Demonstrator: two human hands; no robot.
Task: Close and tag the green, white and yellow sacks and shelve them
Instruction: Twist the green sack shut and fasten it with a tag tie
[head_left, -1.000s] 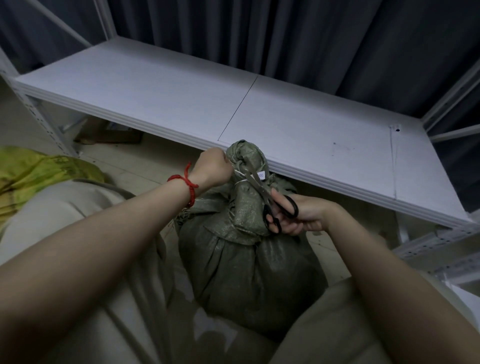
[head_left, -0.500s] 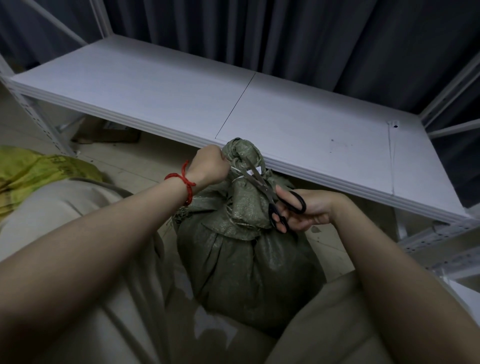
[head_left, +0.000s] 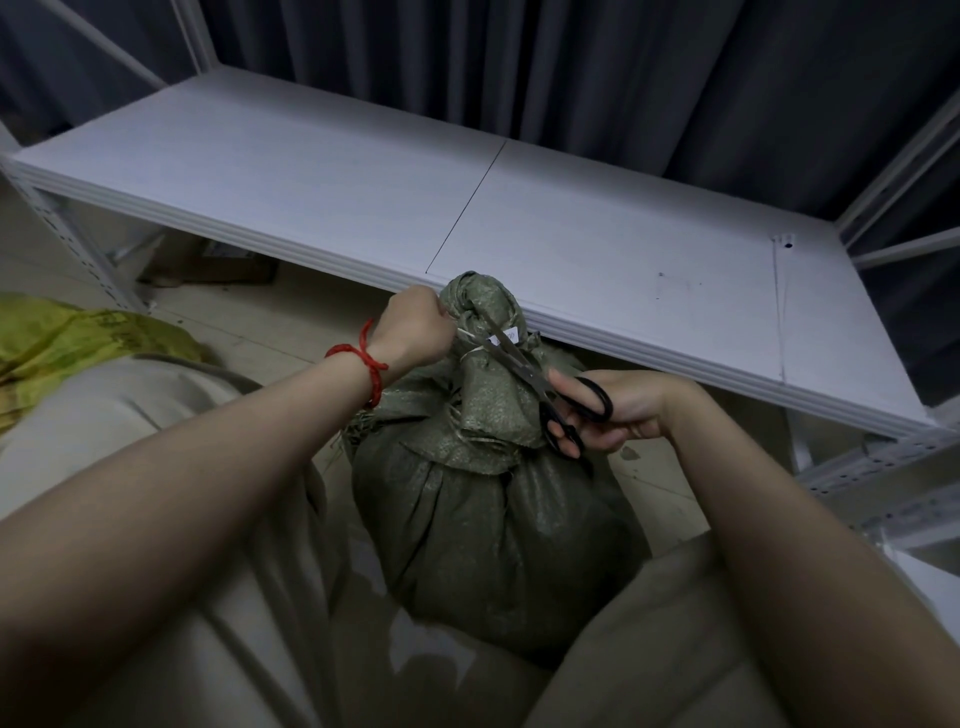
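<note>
Two hands at green sack (head_left: 483, 519) neck, scissors (head_left: 540, 384) now nearer tie

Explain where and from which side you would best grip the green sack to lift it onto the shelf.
Probably by the bunched neck of the green sack, just below the tie, gripped from above: the fabric gathers narrow there, while the round, bulging body below offers no handhold. A second hand under the base would help.

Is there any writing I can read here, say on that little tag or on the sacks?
Nothing can be read for certain.
White tag tied at the neck of the green sack: faint marks, too small and blurred to read.
Yellow sack at the left: dark print, too blurred to read.
Scissors and shelf: no writing visible.
</note>
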